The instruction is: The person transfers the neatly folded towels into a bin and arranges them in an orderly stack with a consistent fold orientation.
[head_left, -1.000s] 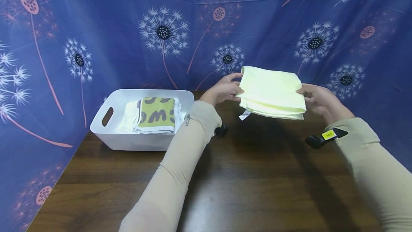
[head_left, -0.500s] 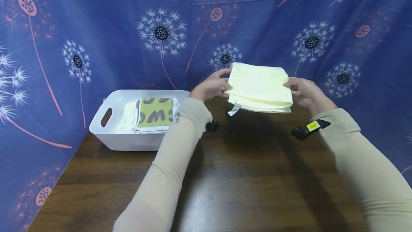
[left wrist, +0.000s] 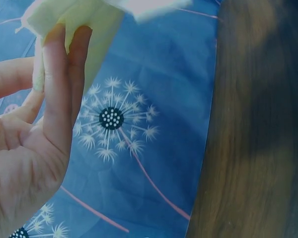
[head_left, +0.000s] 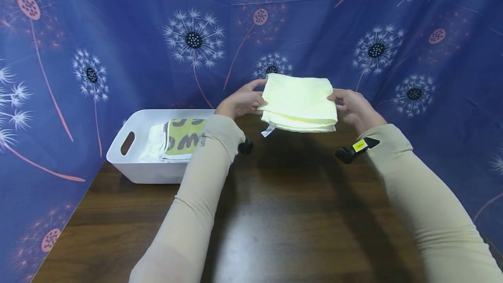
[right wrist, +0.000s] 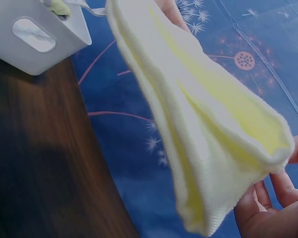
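Observation:
A folded pale yellow towel hangs in the air above the table, held at both side edges. My left hand pinches its left edge, thumb on top and fingers beneath; in the left wrist view those fingers press against the cloth. At the right edge my right hand grips the towel the same way. From the right wrist view the towel shows its stacked folds from the side. A small white tag dangles at its lower left corner.
To the left, a white basket with handle holes stands on the brown wooden table. Inside lie a green and grey patterned towel and white cloth, partly hidden by my left sleeve. A blue dandelion-print curtain hangs behind.
Both hands have carried the yellow towel leftward and slightly up, closer to the basket. My left forearm now covers more of the basket's right side. The grip looks unchanged.

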{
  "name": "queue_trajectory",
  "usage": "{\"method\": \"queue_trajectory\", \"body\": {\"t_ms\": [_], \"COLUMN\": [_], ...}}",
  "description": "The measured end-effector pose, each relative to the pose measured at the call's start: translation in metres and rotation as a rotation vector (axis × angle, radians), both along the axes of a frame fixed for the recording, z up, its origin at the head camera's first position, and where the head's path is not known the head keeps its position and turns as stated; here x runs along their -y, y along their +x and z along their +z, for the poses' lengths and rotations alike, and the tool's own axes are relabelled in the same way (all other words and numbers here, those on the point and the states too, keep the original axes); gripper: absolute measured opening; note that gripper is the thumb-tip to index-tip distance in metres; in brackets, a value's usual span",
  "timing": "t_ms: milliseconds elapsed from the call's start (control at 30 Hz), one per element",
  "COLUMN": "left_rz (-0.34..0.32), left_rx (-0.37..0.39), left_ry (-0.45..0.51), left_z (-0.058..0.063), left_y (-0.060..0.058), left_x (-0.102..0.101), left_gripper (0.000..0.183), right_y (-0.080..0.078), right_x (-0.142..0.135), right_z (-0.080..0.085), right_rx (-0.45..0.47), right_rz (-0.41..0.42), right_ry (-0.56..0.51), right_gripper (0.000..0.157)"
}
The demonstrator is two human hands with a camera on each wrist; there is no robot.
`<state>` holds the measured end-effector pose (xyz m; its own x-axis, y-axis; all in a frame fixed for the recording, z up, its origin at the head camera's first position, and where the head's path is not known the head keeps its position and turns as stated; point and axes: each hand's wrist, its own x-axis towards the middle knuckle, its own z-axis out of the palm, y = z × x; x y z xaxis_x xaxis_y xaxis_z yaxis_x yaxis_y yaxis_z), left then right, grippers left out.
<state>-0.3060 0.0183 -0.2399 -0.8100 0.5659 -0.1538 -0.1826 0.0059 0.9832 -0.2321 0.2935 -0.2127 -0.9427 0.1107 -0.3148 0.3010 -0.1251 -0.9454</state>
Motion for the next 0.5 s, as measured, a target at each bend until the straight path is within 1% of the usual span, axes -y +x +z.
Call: {"method": "queue_trajectory", "body": {"t_ms": [233, 400, 500], "left_rz": [0.001, 0.016, 0.014], "left_rx": [-0.012, -0.014, -0.013], "left_ry": [-0.029, -0.024, -0.023], "left_z": [0.001, 0.003, 0.005], "left_y": [-0.002, -0.004, -0.004], "left_x": [0.012, 0.023, 0.031], "left_gripper": [0.078, 0.079, 0.08], "right_y": [-0.004, -0.006, -0.007], "right_x": [0.012, 0.021, 0.026], "right_z": [0.0, 0.001, 0.001], "right_rx": [0.001, -0.014, -0.021], "right_rz": [0.023, 0.017, 0.023], "right_ry": [-0.011, -0.029, -0.037], "right_gripper": [0.065, 0.063, 0.063]}}
